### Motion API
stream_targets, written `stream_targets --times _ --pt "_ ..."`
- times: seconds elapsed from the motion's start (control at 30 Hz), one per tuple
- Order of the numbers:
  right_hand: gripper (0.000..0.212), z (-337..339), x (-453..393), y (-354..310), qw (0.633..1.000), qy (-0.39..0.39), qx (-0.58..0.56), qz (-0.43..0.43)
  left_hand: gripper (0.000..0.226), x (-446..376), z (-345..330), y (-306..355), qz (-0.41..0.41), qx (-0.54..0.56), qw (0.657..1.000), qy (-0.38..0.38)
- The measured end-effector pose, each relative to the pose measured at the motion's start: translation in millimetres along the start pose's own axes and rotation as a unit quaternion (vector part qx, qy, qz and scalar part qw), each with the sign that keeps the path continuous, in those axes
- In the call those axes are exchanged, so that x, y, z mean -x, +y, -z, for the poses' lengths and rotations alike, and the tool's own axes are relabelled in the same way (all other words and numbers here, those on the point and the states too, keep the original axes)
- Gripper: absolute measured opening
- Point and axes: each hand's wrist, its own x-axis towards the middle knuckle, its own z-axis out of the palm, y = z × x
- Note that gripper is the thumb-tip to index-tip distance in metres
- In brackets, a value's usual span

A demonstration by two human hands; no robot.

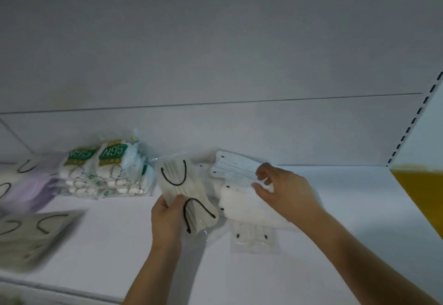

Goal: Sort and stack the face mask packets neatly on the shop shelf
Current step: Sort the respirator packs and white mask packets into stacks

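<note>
So on the shelf we've got the N95 packs stacked back-left against the rear wall, more packets left of those. Our left hand holds a mask packet mid-shelf, and just right of it our right hand sits on a loose pile.

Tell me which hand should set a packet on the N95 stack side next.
Left. The left hand already grips the cream packet with black loops, right beside the N95 packets. The right hand is farther off, pinching the white packet.
</note>
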Motion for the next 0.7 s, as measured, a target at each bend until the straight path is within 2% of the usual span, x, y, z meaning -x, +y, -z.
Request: stream_targets --times 0.07,0.1,0.13,0.2,0.27,0.33,0.37,0.47,0.57,0.63,0.7 --pt "0.068 -6 3 -3 0.99 -0.118 0.05 0.051 0.011 4 0 0 0.009 0.017 1.0 0.02" --pt "0.076 -10 6 -6 0.982 -0.163 0.075 0.058 0.011 4 1 0 0.009 0.021 1.0 0.018" --pt "0.076 -13 9 -8 0.978 -0.183 0.091 0.052 0.01 5 1 -1 0.006 0.019 1.0 0.011" --pt "0.059 -13 10 -4 0.985 -0.149 0.083 0.016 0.008 5 2 -4 -0.001 0.009 1.0 -0.003" --pt "0.041 -6 7 -4 0.995 -0.097 0.012 -0.034 0.009 6 2 -8 0.005 -0.002 1.0 -0.016" --pt "0.025 6 4 -8 0.982 -0.032 -0.157 -0.1 0.011 11 -2 -11 0.016 -0.006 0.999 -0.043" --pt "0.018 11 0 -11 0.958 -0.016 -0.252 -0.134 0.012 16 -4 -9 0.017 -0.007 0.998 -0.059" --pt "0.011 21 -8 -26 0.842 -0.068 -0.499 -0.194 0.018 33 -14 -5 0.016 -0.004 0.994 -0.109" --pt "0.027 23 -13 -41 0.668 -0.125 -0.702 -0.213 0.022 45 -21 -3 0.012 0.002 0.983 -0.181" --pt "0.03 21 -15 -53 0.545 -0.156 -0.791 -0.231 0.023 46 -23 -4 0.02 0.028 0.971 -0.236" --pt "0.034 16 -15 -61 0.484 -0.19 -0.824 -0.226 0.03 49 -26 -3 0.045 0.066 0.952 -0.294"
